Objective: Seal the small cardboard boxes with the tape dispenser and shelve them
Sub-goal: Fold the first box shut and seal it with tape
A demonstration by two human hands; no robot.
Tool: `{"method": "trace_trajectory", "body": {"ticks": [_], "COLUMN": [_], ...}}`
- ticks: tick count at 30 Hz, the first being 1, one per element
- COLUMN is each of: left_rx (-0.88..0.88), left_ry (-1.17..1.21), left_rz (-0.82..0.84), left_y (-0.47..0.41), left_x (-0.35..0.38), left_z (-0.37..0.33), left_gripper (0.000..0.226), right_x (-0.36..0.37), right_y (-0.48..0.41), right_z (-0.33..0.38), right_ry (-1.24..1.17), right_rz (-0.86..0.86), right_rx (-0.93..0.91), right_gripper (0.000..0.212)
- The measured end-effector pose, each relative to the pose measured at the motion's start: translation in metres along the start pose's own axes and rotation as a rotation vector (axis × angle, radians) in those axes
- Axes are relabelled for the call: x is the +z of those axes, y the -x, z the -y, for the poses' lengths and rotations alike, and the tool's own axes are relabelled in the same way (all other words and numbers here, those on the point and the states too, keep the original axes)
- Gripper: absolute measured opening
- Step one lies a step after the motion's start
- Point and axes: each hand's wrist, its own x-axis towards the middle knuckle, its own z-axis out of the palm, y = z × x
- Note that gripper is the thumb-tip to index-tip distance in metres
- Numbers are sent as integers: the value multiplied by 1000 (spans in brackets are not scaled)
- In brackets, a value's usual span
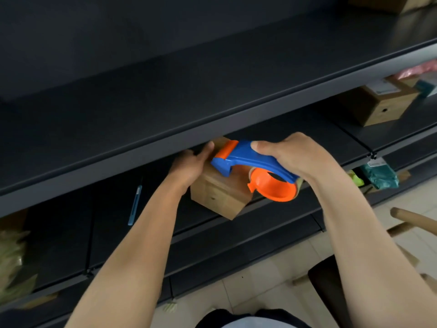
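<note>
You face dark metal shelving: a wide upper shelf (165,102) overhangs the lower shelf (71,233), and pale tiled floor (260,280) shows below to the right. At the far left of the lower shelf lies crumpled pale wrapping (11,252), then a slim blue tool (134,204) lying flat. Your left hand (191,162) grips the left side of the small cardboard box (220,197), thumb on its top. The box sits on the lower shelf, one corner turned toward you, its back tucked under the overhang. Your right hand (293,155) has its fingers clamped round the handle of the tape dispenser (250,162). The dispenser's long axis slants from its head on the box top, pointing left and away, down to the orange roll hub at the right. Further right sit a second cardboard box (383,107), a teal bag (380,175) and a wooden chair (406,223).
</note>
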Motion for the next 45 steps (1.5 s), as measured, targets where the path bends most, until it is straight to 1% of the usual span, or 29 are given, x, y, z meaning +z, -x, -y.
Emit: {"method": "trace_trajectory", "body": {"ticks": [2, 4, 6, 9, 12, 15, 17, 19, 22, 24, 26, 28, 29, 30, 32, 33, 34, 35, 36, 37, 39, 42, 43, 45], "left_rx": [78, 133, 153, 105, 122, 175, 176, 200, 268, 327, 378, 376, 357, 326, 236, 197, 189, 206, 236, 262, 294, 323, 299, 164], "left_ry": [-27, -5, 27, 75, 63, 53, 41, -18, -51, -155, -359, -532, -604, -668, -803, -880, -955, -1010, -1031, -1025, -973, -701, -599, -381], "left_rz": [-74, -102, -112, -103, -96, -114, -116, -147, -316, -363, -356, -332, -290, -217, -35, 11, 3, -37, -88, -115, -112, -78, -63, 27], "left_y": [-9, -15, -23, -29, -33, -34, -33, -28, -16, -13, -13, -7, 0, 7, 24, 30, 34, 37, 37, 37, 39, 39, 40, 34], "left_x": [-3, -7, -9, -11, -9, -7, -8, -7, -4, 0, 5, 6, 7, 10, 21, 28, 34, 39, 43, 44, 41, 22, 13, -5], "left_z": [3, 4, 11, 21, 24, 22, 21, 16, 8, 7, 4, -4, -10, -14, -25, -26, -25, -24, -22, -20, -19, -17, -18, -10], "left_gripper": [61, 51, 51, 58, 60, 57, 57, 58, 50, 43, 37, 36, 40, 50, 86, 103, 114, 116, 112, 106, 98, 75, 71, 78], "right_x": [7, 11, 10, -5, -32, -56, -41, -11, 14, 14, 12, 13, 13, 14, 15, 16, 17, 17, 17, 17, 15, 8, 5, -1], "right_y": [-2, -2, -3, 2, 16, 27, 22, 9, -7, -11, -11, -11, -11, -11, -12, -12, -12, -11, -9, -8, -5, 3, 6, 10], "right_z": [5, 11, 11, 0, -29, -62, -79, -85, -84, -82, -81, -80, -80, -79, -77, -77, -75, -74, -73, -73, -75, -72, -68, -59], "right_ry": [9, 21, 35, 88, 112, 35, 44, 50, 8, 28, 42, 55, 60, 64, 60, 57, 54, 53, 52, 51, 49, 37, 35, 48], "right_rz": [4, 17, 13, -1, 12, 4, 31, 41, 37, 35, 34, 36, 37, 36, 28, 23, 25, 28, 30, 29, 34, 34, 29, 15], "right_rx": [-6, -7, 9, 45, 120, 212, 253, 224, 172, 165, 162, 151, 145, 135, 110, 100, 98, 105, 116, 122, 125, 115, 108, 82], "right_gripper": [50, 49, 51, 57, 53, 47, 45, 45, 51, 48, 49, 50, 50, 50, 49, 49, 47, 46, 48, 49, 50, 51, 51, 52]}}
